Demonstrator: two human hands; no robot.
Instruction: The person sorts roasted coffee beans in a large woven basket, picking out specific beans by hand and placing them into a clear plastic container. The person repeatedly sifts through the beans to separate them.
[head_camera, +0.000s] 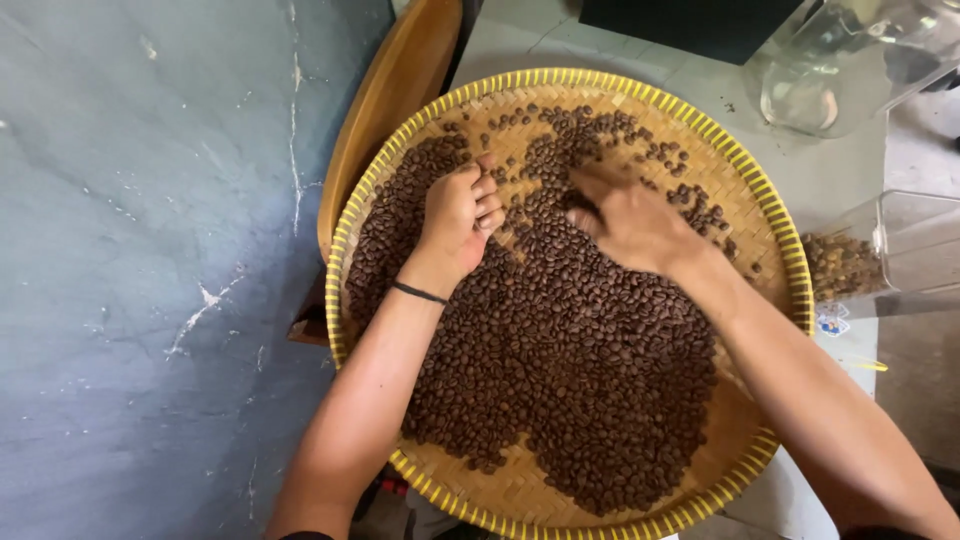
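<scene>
A round woven bamboo tray (745, 175) with a yellow rim holds a wide spread of dark roasted coffee beans (570, 370). My left hand (460, 215) rests on the beans in the tray's upper left, fingers curled into a loose fist; whether beans are inside it I cannot tell. A thin black band circles that wrist. My right hand (630, 222) lies palm down on the beans near the tray's upper middle, blurred, fingers pointing left toward the other hand. The two hands are about a hand's width apart.
A clear plastic container (860, 262) with some beans stands at the tray's right edge. A clear glass jar (810, 80) lies at the top right. A wooden curved piece (395, 90) leans behind the tray. A blue-grey wall (150, 270) fills the left.
</scene>
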